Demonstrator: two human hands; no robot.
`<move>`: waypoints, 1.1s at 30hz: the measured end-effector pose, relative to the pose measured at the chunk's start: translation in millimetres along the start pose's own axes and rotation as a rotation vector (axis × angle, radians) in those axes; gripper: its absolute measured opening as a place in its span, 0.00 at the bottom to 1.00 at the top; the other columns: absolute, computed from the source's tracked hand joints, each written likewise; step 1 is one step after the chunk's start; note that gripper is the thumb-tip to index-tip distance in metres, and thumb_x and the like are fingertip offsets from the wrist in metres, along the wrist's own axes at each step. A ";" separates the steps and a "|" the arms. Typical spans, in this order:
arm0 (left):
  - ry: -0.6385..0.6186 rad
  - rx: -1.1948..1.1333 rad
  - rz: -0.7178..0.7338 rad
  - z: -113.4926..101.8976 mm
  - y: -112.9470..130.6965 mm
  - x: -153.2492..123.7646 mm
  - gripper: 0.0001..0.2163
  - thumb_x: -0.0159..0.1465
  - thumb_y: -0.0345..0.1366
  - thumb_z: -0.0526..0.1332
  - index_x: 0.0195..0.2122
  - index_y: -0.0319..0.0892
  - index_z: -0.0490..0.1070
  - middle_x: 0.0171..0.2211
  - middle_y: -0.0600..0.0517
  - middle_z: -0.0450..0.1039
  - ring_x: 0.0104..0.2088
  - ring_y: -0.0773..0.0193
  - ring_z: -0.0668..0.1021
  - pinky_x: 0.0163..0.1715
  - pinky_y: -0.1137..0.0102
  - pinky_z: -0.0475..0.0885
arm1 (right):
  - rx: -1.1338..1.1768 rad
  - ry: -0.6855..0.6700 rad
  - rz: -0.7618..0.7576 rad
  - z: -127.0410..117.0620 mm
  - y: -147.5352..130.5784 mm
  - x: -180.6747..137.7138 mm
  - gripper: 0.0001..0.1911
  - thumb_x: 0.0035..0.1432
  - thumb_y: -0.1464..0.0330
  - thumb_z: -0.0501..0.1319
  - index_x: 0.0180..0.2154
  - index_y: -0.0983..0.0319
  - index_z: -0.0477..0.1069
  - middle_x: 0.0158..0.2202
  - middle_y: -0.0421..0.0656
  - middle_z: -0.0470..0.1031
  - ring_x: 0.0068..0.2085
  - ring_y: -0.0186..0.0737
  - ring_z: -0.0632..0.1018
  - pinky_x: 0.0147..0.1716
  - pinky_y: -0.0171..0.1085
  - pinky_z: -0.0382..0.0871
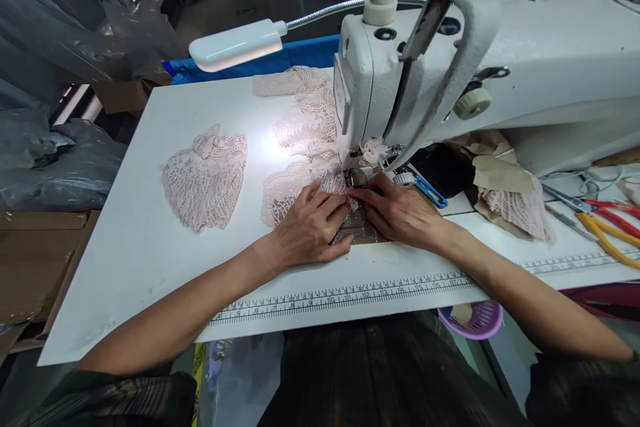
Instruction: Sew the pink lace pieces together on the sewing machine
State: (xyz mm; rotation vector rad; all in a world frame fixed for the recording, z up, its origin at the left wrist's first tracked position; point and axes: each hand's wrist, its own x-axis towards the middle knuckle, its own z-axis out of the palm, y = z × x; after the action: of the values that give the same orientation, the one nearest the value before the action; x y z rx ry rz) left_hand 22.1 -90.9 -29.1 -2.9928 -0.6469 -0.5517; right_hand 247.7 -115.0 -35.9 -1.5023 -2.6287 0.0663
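Pale pink lace fabric (285, 187) lies under the presser foot (356, 178) of a white sewing machine (367, 73). My left hand (313, 223) is closed over the lace left of the foot, its bent fingertips pressing the cloth and its thumb apart on the near side. Just right of the foot, my right hand (400, 210) pinches the lace edge, index finger close to the needle area. A brownish-grey sheer piece (367, 230) shows between both hands. The exact grip under the fingers is hidden.
A heart-shaped lace piece (205, 180) lies at left, more lace (305, 113) behind. A lamp (237, 45) overhangs the table (125, 267). At right are a blue-handled tool (431, 192), a dark flat object (445, 170), and orange-handled scissors (607, 240). A printed ruler (345, 295) runs along the front.
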 end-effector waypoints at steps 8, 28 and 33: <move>0.003 0.033 -0.008 4.6 -7.1 1.1 0.18 0.65 0.44 0.57 0.48 0.35 0.72 0.48 0.40 0.74 0.48 0.49 0.76 0.57 0.46 0.65 | -0.010 -0.010 0.021 -0.8 -1.7 -0.9 0.24 0.68 0.63 0.48 0.63 0.58 0.61 0.48 0.54 0.69 0.31 0.40 0.71 0.25 0.35 0.58; -0.054 -0.011 0.007 3.2 -31.1 9.8 0.21 0.64 0.47 0.58 0.49 0.33 0.71 0.52 0.38 0.71 0.48 0.49 0.75 0.55 0.49 0.66 | -0.079 -0.054 0.016 -13.9 -11.9 6.4 0.21 0.65 0.70 0.49 0.58 0.63 0.66 0.46 0.57 0.71 0.28 0.40 0.69 0.22 0.35 0.50; -0.085 0.003 0.002 3.5 -34.1 10.9 0.25 0.64 0.50 0.57 0.52 0.32 0.69 0.52 0.37 0.70 0.50 0.48 0.74 0.56 0.48 0.65 | 0.034 -0.026 0.055 -15.3 -7.4 1.3 0.22 0.66 0.68 0.48 0.60 0.63 0.64 0.44 0.56 0.71 0.25 0.38 0.70 0.24 0.36 0.58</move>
State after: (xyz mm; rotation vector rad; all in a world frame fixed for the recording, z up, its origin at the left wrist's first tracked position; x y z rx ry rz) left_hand 18.7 -55.1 -30.1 -3.0276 -0.6489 -0.4243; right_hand 242.6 -117.9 -19.9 -1.5727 -2.5927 0.1363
